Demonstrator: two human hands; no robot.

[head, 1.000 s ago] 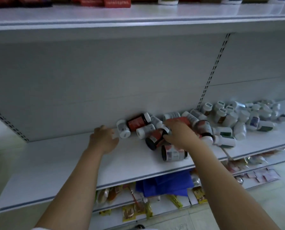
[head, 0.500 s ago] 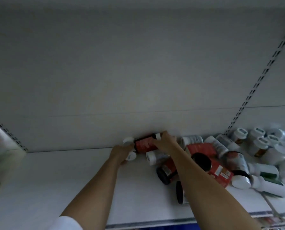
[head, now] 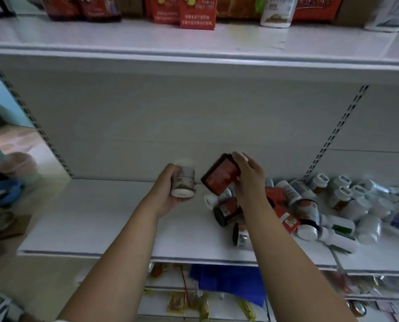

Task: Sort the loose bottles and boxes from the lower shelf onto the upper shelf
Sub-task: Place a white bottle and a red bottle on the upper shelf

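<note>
Bottles filled both my grips: the left grip [head: 165,191] curled round a white bottle [head: 183,180], roughly upright, and the right grip [head: 249,182] clamped on a tilted dark red-labelled bottle [head: 220,174]. Both were held just above the lower shelf [head: 101,217], well below the upper shelf [head: 124,38]. A heap of bottles [head: 347,201] and a red box [head: 282,212] lay on the lower shelf to the right, so I judged most of the sorting was left. Red cartons [head: 197,12] stood on the upper shelf.

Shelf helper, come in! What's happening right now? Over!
Left grip holds white bottle. Right grip holds red-label bottle, tilted. Both above lower shelf; pile waits there. Upper shelf front bare, way clear.
</note>
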